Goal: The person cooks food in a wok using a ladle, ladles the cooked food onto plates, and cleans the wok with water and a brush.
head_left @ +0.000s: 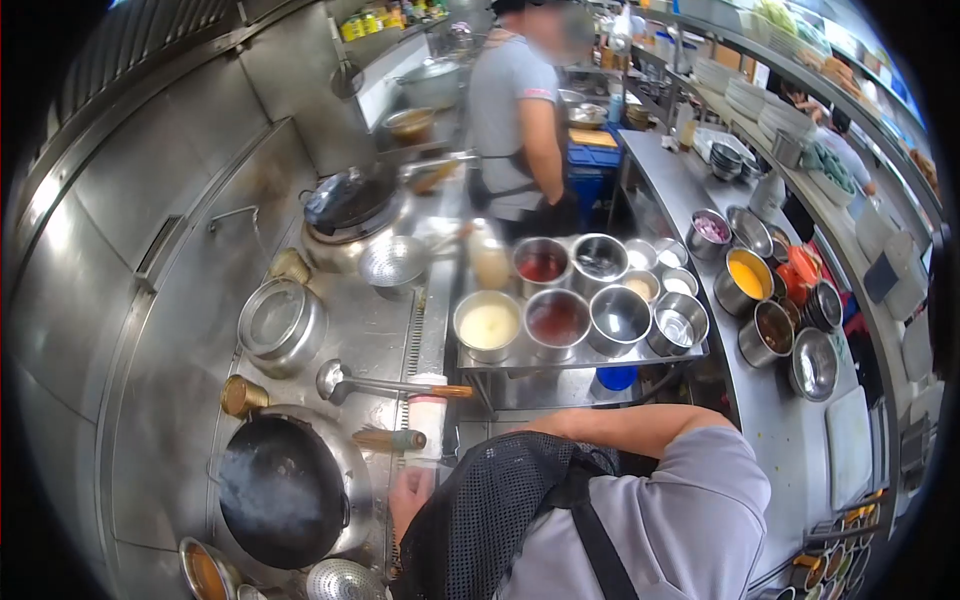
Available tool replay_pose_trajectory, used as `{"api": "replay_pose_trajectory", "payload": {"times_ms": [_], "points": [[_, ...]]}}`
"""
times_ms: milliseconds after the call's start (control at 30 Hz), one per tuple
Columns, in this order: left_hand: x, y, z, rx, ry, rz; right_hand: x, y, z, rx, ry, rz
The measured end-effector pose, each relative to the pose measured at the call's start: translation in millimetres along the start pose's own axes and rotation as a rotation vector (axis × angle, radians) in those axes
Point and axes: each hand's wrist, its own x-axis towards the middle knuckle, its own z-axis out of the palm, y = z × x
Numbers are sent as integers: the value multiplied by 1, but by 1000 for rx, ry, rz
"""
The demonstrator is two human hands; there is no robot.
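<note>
One hand shows at the stove's front edge; it appears to be my left hand point(408, 495), partly hidden by my black mesh cap point(480, 500). Its fingers are too unclear to read. Just beyond it lie a wok brush point(390, 440) and a folded white cloth point(427, 415). A ladle point(390, 386) with a wooden handle end rests farther along the stove. Left of the hand, a black wok point(280, 492) sits on a burner with steam or smoke over it. My right forearm point(640, 428) reaches toward the stove, but the hand is hidden behind the cap.
A lidded pot point(275, 320), a strainer point(392, 262) and another wok point(350, 200) stand along the stove. Steel pots of sauces point(487, 325) crowd a small table. A co-worker point(515, 110) stands beyond it. The right counter point(680, 190) holds bowls and a white board point(848, 445).
</note>
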Motion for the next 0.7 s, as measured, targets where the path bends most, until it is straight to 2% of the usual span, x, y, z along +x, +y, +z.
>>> {"api": "replay_pose_trajectory", "payload": {"times_ms": [33, 67, 167, 233, 300, 333, 367, 500, 600, 700], "points": [[2, -18, 9, 14, -52, 70, -13, -3, -4, 6, 20, 9], [3, -34, 18, 23, -109, 42, -28, -8, -8, 20, 47, 11], [11, -37, 47, 94, -292, -7, -81, -42, -17, 69, 75, 262], [8, 3, 69, 178, -372, -17, -107, -36, 7, -31, 254, 246], [17, 22, 97, 254, -461, 214, -129, -35, 25, -75, 369, 301], [19, 59, 113, 287, -491, 337, -139, -36, 33, -57, 406, 367], [15, 98, 127, 354, -497, 206, -149, -30, 38, -70, 440, 400], [33, 126, 198, 296, -537, 421, -184, 42, 87, -174, 498, 434], [16, 155, 249, 278, -614, 493, -231, 31, 103, -175, 567, 457], [8, 145, 287, 163, -866, 514, -277, 2, 126, -1, 722, 451]]}}
